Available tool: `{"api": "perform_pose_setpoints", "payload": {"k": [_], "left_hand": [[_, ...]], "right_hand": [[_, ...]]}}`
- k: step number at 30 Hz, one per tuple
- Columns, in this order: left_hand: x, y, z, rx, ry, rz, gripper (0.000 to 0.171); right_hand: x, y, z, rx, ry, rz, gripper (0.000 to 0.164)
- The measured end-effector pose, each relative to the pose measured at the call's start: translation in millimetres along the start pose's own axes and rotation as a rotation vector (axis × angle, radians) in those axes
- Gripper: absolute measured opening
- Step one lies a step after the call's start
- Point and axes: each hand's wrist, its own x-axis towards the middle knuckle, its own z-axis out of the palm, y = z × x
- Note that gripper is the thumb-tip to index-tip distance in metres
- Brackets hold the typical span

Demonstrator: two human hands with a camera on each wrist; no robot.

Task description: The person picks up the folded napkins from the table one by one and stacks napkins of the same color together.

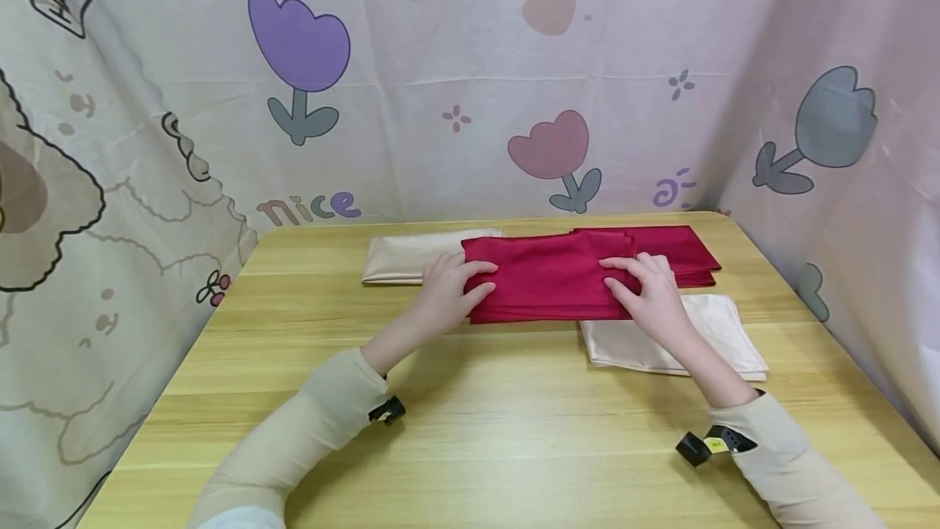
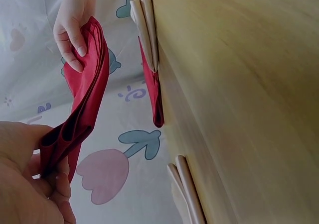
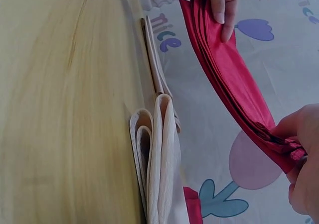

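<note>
A folded red cloth [image 1: 547,276] hangs above the table, held between both hands in the head view. My left hand [image 1: 448,291] pinches its left end, thumb on one face and fingers on the other. At the opposite end my right hand [image 1: 646,292] grips it the same way. Both wrist views show the red cloth [image 2: 92,92] in several layers, lifted clear of the wood and sagging slightly. Behind it at the right lies another folded red cloth [image 1: 679,251]. Below the right hand is a folded cream cloth [image 1: 720,333], partly covered by the hand and forearm.
A second folded cream cloth [image 1: 396,258] lies at the back left of the wooden table [image 1: 470,447], partly behind the left hand. A printed curtain [image 1: 441,64] hangs along the back and both sides. Small black cameras [image 1: 693,447] are strapped to the wrists.
</note>
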Motion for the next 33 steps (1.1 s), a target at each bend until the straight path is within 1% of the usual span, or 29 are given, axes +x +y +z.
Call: {"api": "perform_pose_setpoints", "payload": {"k": [6,14,20,28,33], "left_hand": [[6.6,0.6,4.2,0.011,0.014,0.023,0.029],[13.8,1.6,10.0,0.030,0.007,0.014,0.030],[18.0,4.7,13.2,0.036,-0.001,0.017,0.031],[25.0,8.3,17.6,0.047,0.005,0.040,0.031],[29.8,10.1,20.7,0.068,0.000,0.044,0.031]], "right_hand": [[1.8,4.8,-1.4,-0.009,0.004,0.025,0.027],[4.2,10.2,-2.1,-0.028,0.012,0.032,0.027],[5.4,15.9,-3.1,-0.034,0.035,0.023,0.026],[7.1,23.2,-5.6,-0.048,0.068,0.020,0.025],[8.3,26.0,-7.9,-0.046,0.090,0.019,0.024]]}}
